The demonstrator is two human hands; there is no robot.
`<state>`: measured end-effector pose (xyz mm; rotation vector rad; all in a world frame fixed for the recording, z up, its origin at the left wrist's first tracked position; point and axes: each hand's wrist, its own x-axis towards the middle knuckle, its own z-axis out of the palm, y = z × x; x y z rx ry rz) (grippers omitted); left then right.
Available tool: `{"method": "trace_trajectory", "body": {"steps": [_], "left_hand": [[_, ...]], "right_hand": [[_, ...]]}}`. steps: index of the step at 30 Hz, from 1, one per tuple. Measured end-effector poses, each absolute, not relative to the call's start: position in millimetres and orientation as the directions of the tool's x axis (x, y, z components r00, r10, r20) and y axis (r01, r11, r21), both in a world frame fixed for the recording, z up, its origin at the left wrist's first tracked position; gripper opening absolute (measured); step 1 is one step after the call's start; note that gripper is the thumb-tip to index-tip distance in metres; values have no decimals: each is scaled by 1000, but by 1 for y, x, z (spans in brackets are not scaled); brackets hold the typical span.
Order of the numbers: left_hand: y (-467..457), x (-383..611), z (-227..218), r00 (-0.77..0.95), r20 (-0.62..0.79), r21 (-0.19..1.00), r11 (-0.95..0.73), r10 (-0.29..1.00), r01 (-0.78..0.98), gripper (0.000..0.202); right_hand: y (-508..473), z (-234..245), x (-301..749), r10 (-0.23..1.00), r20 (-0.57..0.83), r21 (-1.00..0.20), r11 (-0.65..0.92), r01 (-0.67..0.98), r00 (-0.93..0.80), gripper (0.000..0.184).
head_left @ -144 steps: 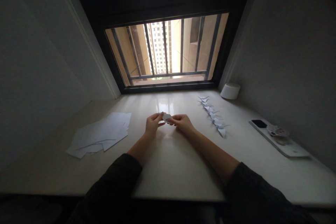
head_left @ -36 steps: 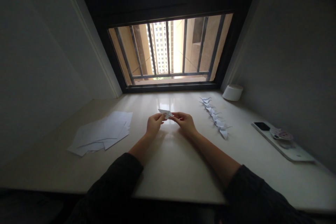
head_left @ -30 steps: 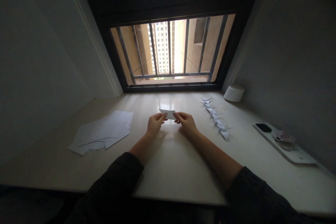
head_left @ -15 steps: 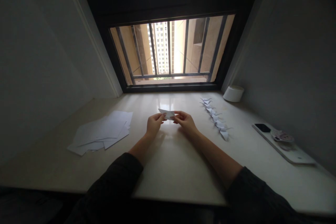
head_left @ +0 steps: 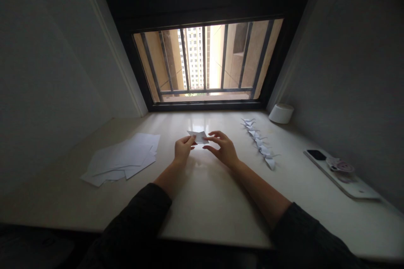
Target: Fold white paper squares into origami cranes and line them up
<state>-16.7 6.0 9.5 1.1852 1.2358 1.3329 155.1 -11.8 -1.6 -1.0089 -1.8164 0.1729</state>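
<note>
A small folded piece of white paper (head_left: 199,137) is held above the middle of the sill, one pointed corner toward the left. My left hand (head_left: 183,149) pinches its left part between thumb and fingers. On the other side, my right hand (head_left: 223,148) has thumb and fingers spread apart, with a fingertip at the paper's right edge; whether it touches is hard to make out. Further right, several folded paper cranes (head_left: 259,143) stand in a slanting row.
Loose sheets of white paper (head_left: 126,157) lie in a pile at the left. A phone (head_left: 342,176) with a round grip on its back rests at the right, and a white round object (head_left: 281,113) stands by the wall. Behind the pale sill (head_left: 214,210) is a barred window (head_left: 205,63).
My right hand has loosened its pinch, thumb and fingers moving apart. My left hand still holds the folded paper, which has shifted slightly to the left.
</note>
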Motion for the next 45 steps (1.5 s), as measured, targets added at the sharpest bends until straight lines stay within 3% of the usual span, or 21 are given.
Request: {"method": "trace_trajectory", "body": {"steps": [2,4,10,14,20,29,33,39,45], "left_hand": [[6,-17,9,-81,42,998,-45,996,-33,41],[7,-16,8,-63,38,999,-40,997,-34,42],[6,-14,11,-1,57,998,-57,998,-5,48],[3,-12,17,55,57,994,-51,997,-98,54],[0,-12,21,163,32,982,-1,986,-186,55],[4,-15,21,130,18,989,1,991,-147,54],[6,-16,21,123,13,993,2,992,-115,52],[3,-14,22,174,-21,995,37,984,-91,50],[-6,-9,24,352,-45,997,67,935,-49,49]], "right_hand": [[-11,-2,156,676,720,-459,635,621,-159,15],[-9,-4,156,671,726,-452,629,632,-149,14],[-6,-5,151,768,640,-707,601,373,-23,12],[-4,-5,149,854,519,-833,510,212,-16,19],[-2,-9,148,911,411,-904,411,116,-26,25],[-2,-6,148,927,376,-925,376,46,-17,29],[-6,-1,149,883,467,-870,453,198,34,26],[-20,11,152,672,740,-550,635,543,-37,9],[-20,10,155,618,779,-416,638,648,-108,33]]}}
